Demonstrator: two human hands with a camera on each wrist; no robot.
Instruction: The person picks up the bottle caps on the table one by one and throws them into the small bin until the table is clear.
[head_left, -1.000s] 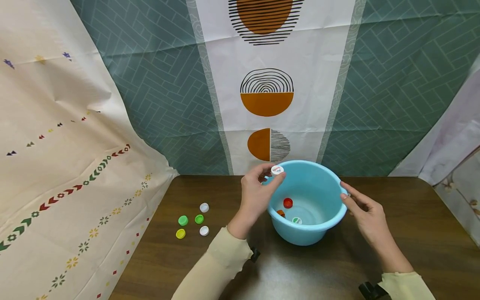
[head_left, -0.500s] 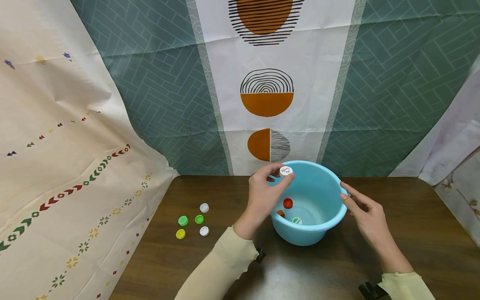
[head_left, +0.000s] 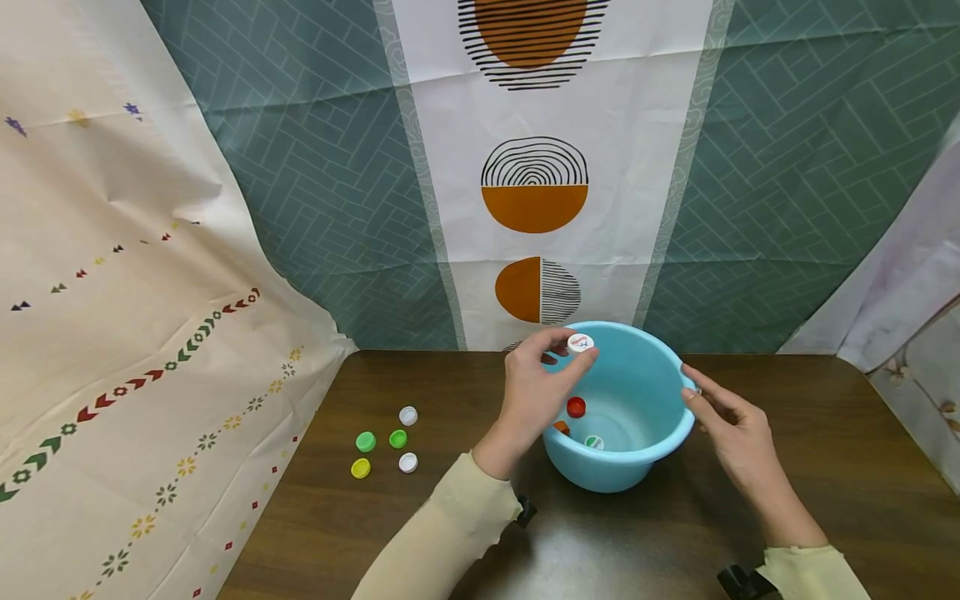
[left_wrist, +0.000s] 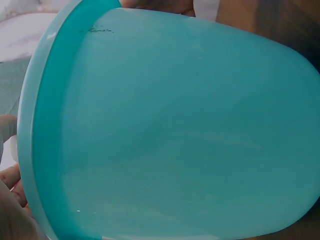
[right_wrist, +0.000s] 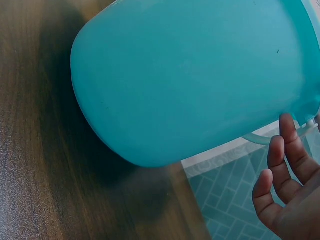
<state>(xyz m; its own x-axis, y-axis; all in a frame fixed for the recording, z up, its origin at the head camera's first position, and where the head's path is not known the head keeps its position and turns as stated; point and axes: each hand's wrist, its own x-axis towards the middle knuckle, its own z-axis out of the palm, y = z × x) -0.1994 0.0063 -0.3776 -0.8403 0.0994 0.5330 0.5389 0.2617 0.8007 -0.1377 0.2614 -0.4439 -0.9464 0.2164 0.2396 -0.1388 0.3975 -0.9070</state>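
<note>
Between thumb and fingers my left hand (head_left: 534, 383) pinches a white bottle cap (head_left: 581, 343) with a printed top, above the left side of a light blue basin (head_left: 648, 400). My right hand (head_left: 738, 433) grips the basin's right rim; in the right wrist view its fingers (right_wrist: 277, 155) come up under that rim. Inside the basin lie a red cap (head_left: 576, 407), an orange cap (head_left: 561, 427) and a green-and-white cap (head_left: 594, 442). The basin wall (left_wrist: 175, 125) fills most of the left wrist view, hiding much of the left hand.
Left of the basin, loose caps lie on the brown table (head_left: 622, 550): two white caps (head_left: 408, 416), a light green cap (head_left: 365, 442), a green cap (head_left: 397, 438) and a yellow cap (head_left: 361, 468). A patterned cloth (head_left: 525, 125) hangs behind. A pale handle (right_wrist: 257, 138) hangs beside the right rim.
My left hand has moved right with the white cap, from the basin's left rim to above its inside. The right hand and the basin have stayed put.
</note>
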